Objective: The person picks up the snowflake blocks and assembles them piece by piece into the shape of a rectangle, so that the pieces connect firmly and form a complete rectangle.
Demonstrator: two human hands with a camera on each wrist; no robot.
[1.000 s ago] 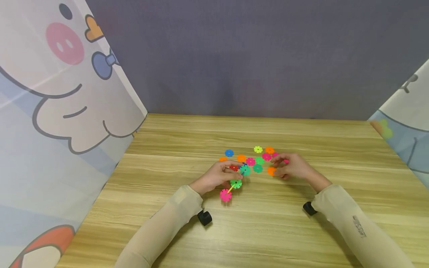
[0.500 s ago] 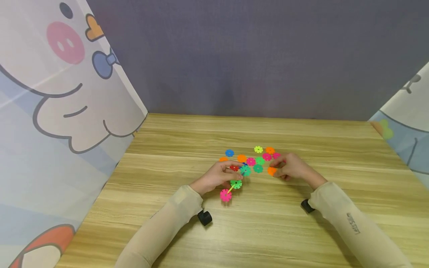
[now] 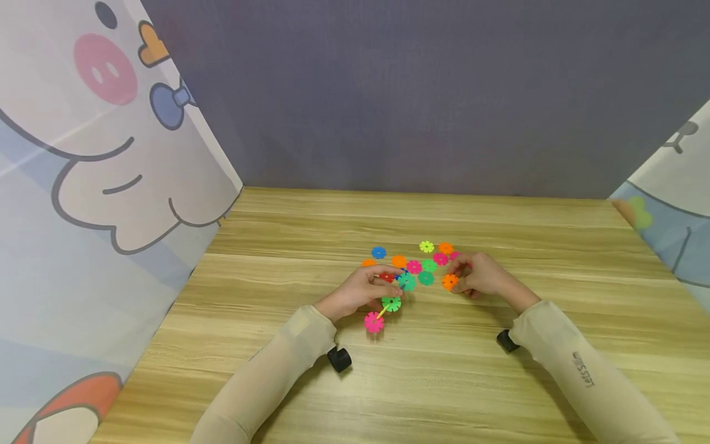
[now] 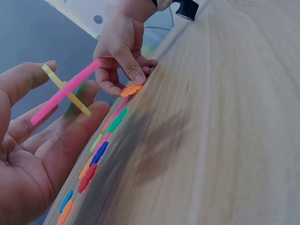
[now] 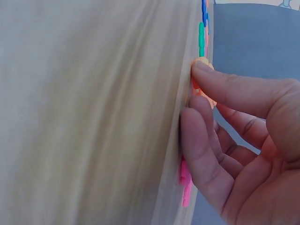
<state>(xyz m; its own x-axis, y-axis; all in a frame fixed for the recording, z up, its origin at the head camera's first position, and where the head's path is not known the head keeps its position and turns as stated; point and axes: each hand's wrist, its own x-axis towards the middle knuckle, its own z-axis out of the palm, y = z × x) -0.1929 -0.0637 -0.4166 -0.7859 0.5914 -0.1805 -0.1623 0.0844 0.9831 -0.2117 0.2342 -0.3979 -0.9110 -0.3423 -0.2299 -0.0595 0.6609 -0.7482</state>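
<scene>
The left forearm is angled inward from lower left; by the bent thumb and fingers of the left hand (image 3: 360, 292), a chain of joined discs (image 3: 391, 303) is held above the table (image 3: 432, 376). Beyond it, loose discs (image 3: 413, 267) are scattered. Farther right, an orange disc (image 3: 450, 282) is pinched at the table between thumb and fingertip of the right hand (image 3: 481, 275), its other fingers curled, its forearm slanted in from lower right.

Orange notched disc (image 3: 447, 283), tilted; linked multicoloured discs (image 3: 396, 306), aloft.

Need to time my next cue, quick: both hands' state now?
Left hand: holding the chain of joined discs.
Right hand: pinching an orange disc.
</scene>
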